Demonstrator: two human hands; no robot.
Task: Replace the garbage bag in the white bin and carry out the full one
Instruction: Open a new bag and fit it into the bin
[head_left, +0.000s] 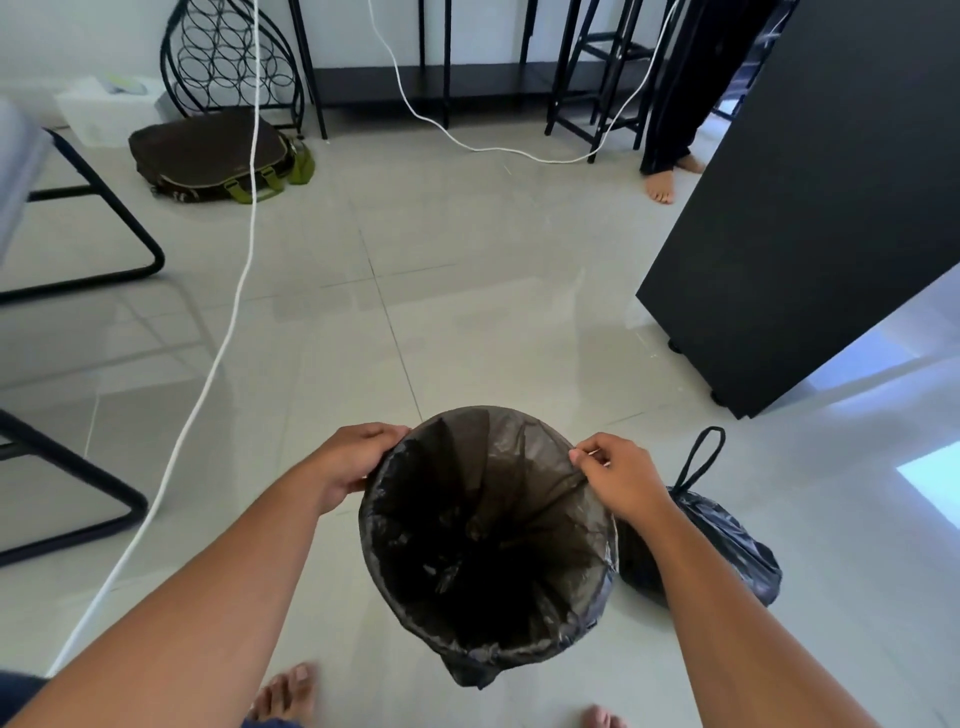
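A fresh black garbage bag (485, 545) lines the bin in front of me, its edge folded over the rim so that the white bin itself is hidden. My left hand (348, 462) grips the bag's edge at the left of the rim. At the right of the rim, my right hand (621, 478) pinches the edge of the bag. On the floor just right of the bin lies the full black bag (727, 545), tied, with its drawstring loop standing up.
A black cabinet (800, 208) on small feet stands at the right. A white cable (218, 364) hangs across the left. Black chair legs (104, 244) are at the far left, a brown bag (208, 156) and stools at the back. Another person's bare feet (662, 187) are by the cabinet.
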